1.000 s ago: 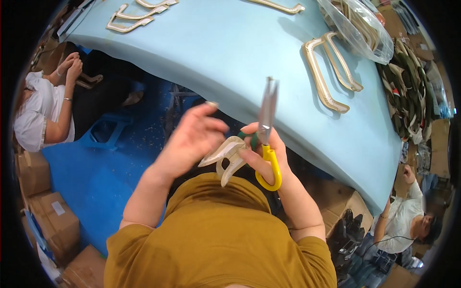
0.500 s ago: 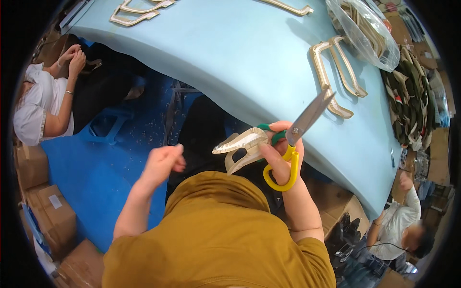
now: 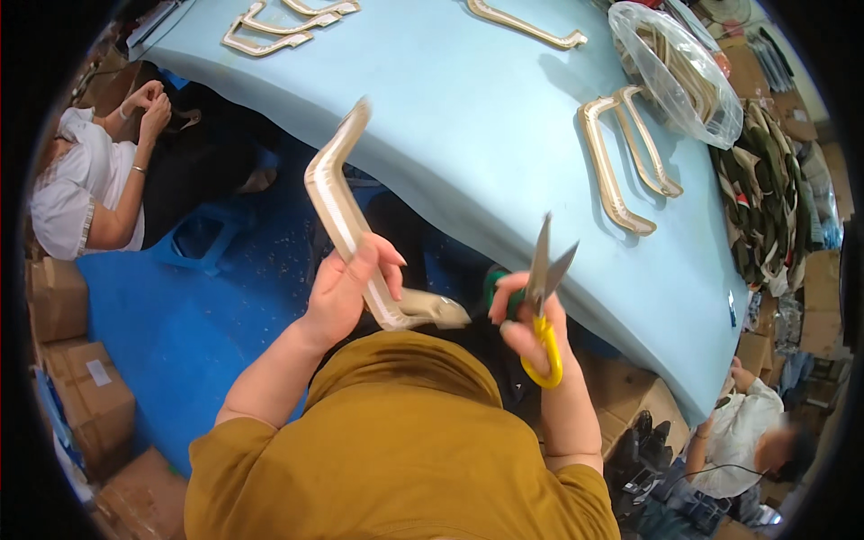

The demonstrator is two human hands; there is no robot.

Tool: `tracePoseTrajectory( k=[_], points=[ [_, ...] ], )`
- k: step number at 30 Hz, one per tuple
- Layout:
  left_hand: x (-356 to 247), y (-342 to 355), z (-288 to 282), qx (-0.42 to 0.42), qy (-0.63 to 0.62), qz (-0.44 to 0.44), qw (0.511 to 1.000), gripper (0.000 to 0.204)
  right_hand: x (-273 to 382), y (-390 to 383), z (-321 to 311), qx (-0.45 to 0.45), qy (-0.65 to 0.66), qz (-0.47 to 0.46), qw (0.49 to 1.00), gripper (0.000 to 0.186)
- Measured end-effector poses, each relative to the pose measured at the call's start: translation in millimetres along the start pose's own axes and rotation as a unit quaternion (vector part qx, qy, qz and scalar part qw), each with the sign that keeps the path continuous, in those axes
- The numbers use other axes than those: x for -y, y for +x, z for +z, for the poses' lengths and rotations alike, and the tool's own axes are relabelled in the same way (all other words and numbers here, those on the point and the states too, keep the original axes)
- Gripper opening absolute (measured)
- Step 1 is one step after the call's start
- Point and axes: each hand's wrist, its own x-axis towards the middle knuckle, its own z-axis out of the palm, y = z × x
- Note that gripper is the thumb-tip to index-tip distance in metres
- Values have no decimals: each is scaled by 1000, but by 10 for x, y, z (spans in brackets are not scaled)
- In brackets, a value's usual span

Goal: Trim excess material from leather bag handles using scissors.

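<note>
My left hand point(image 3: 346, 283) is closed round a bent tan strip with a white line along it point(image 3: 336, 202). This strip has a long angled part rising over the table's near edge and a short end point(image 3: 436, 309) pointing right, close to my chest. In my right hand point(image 3: 531, 328) are scissors point(image 3: 544, 279) with yellow and green handles. Their blades point up and are slightly parted. Strip and scissors are apart from each other.
A light-blue covered table point(image 3: 468, 135) bears similar strips point(image 3: 603, 171) and a clear plastic bag point(image 3: 679, 76) of more. At left a person in white point(image 3: 99, 180) sits by a blue stool point(image 3: 198, 238); another person point(image 3: 747, 436) is at lower right. Cardboard boxes point(image 3: 85, 387) stand at left.
The tan strip has passed from my right hand to my left, which has moved right and closed on it. The scissors have moved slightly down, their blades now more upright and parted.
</note>
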Motion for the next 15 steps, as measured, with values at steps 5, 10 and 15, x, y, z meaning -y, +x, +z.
tracePoseTrajectory(
  k=[5,10,15],
  points=[
    [67,25,240,130,306,12,943,20,88,258,119,-43,78,-58,994,52],
    [350,-7,441,237,606,54,757,22,140,407,278,-99,182,-47,977,51],
    [249,130,465,285,573,20,768,48,81,267,252,-137,55,-51,988,59]
  ],
)
